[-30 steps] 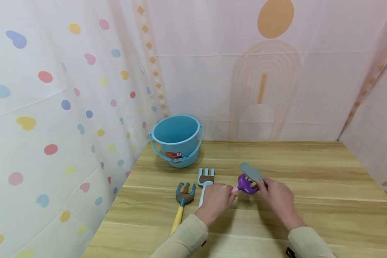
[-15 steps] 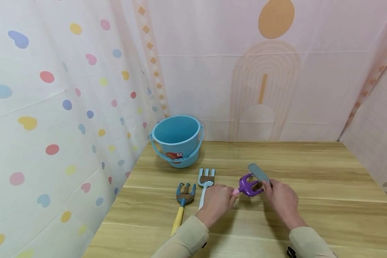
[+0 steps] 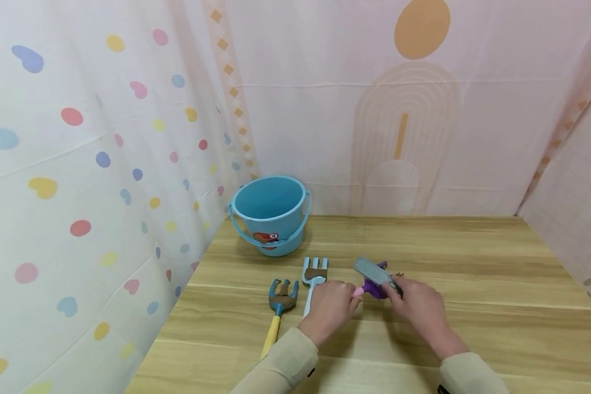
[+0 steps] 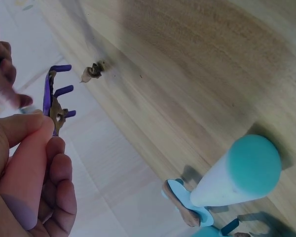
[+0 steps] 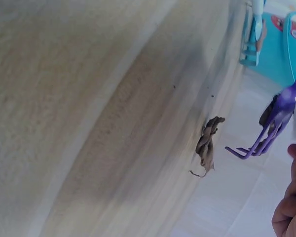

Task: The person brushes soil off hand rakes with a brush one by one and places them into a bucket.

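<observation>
My left hand (image 3: 331, 306) grips the pink handle (image 4: 27, 173) of a toy hand rake with a purple head (image 4: 48, 94), held above the table. Brown material (image 4: 58, 112) clings between its tines. In my right hand (image 3: 421, 303) is a grey flat-headed tool (image 3: 371, 271) with a dotted face, lying across the purple head in the head view; its exact kind is unclear. Below the tines, a crumpled dry leaf (image 5: 206, 143) shows against the wooden tabletop; whether it touches the surface, I cannot tell.
A light-blue toy fork (image 3: 315, 273) and a yellow-handled blue rake (image 3: 278, 306), both with brown patches, lie left of my left hand. Behind them stands a blue bucket (image 3: 276, 230) with its handle down. Curtains hang along the table's back and sides.
The grey tool first shifted right, then swung back left over the purple rake head, its dotted face now showing. The dry leaf now shows past the rake. My left hand stays nearly still.
</observation>
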Tool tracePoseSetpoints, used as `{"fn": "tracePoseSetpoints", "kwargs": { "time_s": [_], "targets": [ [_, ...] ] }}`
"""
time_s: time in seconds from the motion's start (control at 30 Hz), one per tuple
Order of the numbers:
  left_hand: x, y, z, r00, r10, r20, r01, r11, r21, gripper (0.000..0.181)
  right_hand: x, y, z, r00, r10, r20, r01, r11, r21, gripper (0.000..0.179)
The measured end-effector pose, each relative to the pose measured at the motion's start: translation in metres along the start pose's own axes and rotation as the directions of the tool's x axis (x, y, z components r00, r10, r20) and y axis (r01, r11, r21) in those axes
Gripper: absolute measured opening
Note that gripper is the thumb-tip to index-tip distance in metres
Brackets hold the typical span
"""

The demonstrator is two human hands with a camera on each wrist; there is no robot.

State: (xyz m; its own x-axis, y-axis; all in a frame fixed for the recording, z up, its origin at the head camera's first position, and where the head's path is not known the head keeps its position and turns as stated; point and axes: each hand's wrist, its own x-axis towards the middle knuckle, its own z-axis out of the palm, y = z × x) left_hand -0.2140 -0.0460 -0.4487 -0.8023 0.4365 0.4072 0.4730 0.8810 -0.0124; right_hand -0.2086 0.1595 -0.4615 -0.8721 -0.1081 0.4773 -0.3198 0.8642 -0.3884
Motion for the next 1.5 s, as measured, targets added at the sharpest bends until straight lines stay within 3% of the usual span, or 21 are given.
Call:
{"fn": "tracePoseSetpoints", "kwargs": {
  "time_s": [0.1, 0.33, 0.5, 0.73, 0.83, 0.97, 1.03, 1.1, 1.27, 1.5],
  "targets": [
    [0.000, 0.001, -0.001, 1.000, 0.007, 0.003, -0.007, 1.000, 0.016, 0.029, -0.001, -0.002, 0.002, 1.000, 0.000, 0.010, 0.001, 0.999, -0.037, 0.030],
    [-0.002, 0.002, -0.002, 1.000, 0.025, -0.003, -0.025, 0.999, 0.032, 0.037, 0.000, 0.006, -0.001, 0.990, 0.135, 0.046, -0.134, 0.990, -0.042, 0.030],
    [-0.002, 0.002, 0.000, 0.999, 0.030, -0.015, -0.030, 0.999, 0.023, 0.039, 0.000, 0.014, -0.002, 0.982, 0.177, 0.068, -0.176, 0.984, -0.020, 0.033],
    [-0.003, 0.000, 0.000, 1.000, 0.005, -0.002, -0.005, 1.000, -0.002, 0.032, 0.001, 0.020, -0.008, 0.968, 0.250, -0.005, -0.249, 0.968, 0.032, 0.030],
    [-0.002, 0.000, 0.001, 1.000, -0.023, 0.021, 0.023, 0.999, 0.026, 0.033, 0.002, 0.017, -0.010, 0.975, 0.223, -0.022, -0.221, 0.973, 0.071, 0.029],
    [0.000, 0.000, 0.001, 0.999, -0.041, 0.034, 0.039, 0.997, 0.062, 0.038, 0.002, 0.009, -0.008, 0.996, 0.077, -0.040, -0.072, 0.992, 0.107, 0.030],
    [0.001, -0.001, 0.001, 0.999, -0.042, 0.033, 0.040, 0.997, 0.065, 0.039, 0.001, 0.006, -0.005, 0.998, 0.000, -0.062, 0.006, 0.996, 0.091, 0.029],
    [0.001, -0.001, 0.001, 0.999, -0.040, 0.027, 0.038, 0.997, 0.064, 0.039, -0.001, 0.004, -0.003, 0.997, -0.031, -0.068, 0.035, 0.998, 0.061, 0.028],
    [0.002, -0.002, 0.001, 0.999, -0.029, 0.023, 0.027, 0.997, 0.071, 0.043, -0.002, 0.004, 0.000, 0.998, 0.058, -0.022, -0.057, 0.998, 0.028, 0.031],
    [0.001, -0.002, 0.000, 0.997, -0.043, 0.063, 0.040, 0.998, 0.047, 0.046, -0.003, 0.012, -0.002, 0.989, 0.148, 0.011, -0.148, 0.988, 0.043, 0.033]
  ]
}}
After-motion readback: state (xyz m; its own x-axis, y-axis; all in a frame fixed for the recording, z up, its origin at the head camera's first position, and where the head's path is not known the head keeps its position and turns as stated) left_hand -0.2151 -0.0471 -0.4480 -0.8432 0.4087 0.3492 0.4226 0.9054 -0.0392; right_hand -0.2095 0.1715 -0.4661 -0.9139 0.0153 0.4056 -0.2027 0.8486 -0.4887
